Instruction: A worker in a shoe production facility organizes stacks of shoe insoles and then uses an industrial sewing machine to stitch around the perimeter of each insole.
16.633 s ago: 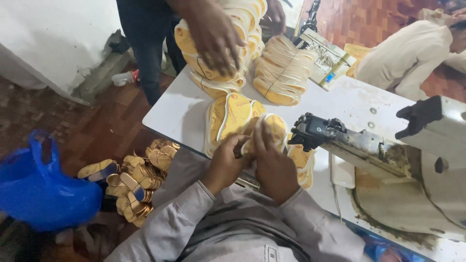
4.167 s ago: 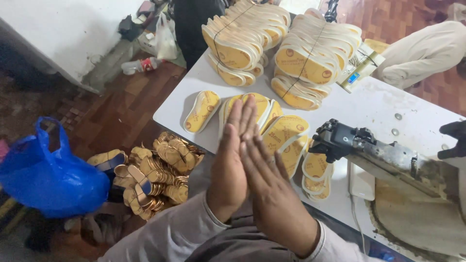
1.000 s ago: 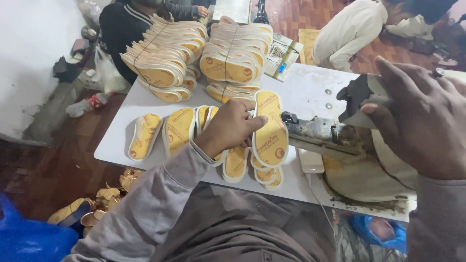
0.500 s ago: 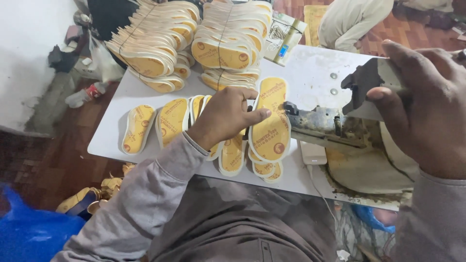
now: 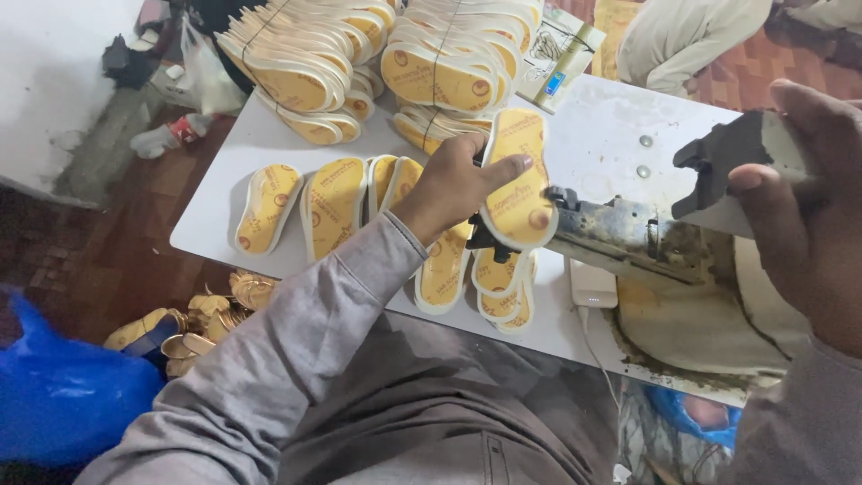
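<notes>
My left hand (image 5: 453, 184) grips a yellow shoe insole (image 5: 521, 184) with a white rim, holding it against the dark, worn arm of a sewing machine (image 5: 628, 235). My right hand (image 5: 813, 198) rests on the machine's upper head at the right, fingers curled over a black part (image 5: 718, 162). Several more yellow insoles (image 5: 332, 207) lie flat in a row on the white table (image 5: 233, 153) just left of my left hand, and others (image 5: 489, 283) sit under the machine arm.
Two big stacks of insoles (image 5: 377, 54) stand at the table's far side. A blue plastic bag (image 5: 63, 395) and a heap of gold straps (image 5: 202, 314) lie on the floor at left. Another person's sleeve (image 5: 682, 36) shows at the back right.
My left hand has lifted one insole off the table up to the machine arm. My right hand stays on the machine head. The view has moved closer.
</notes>
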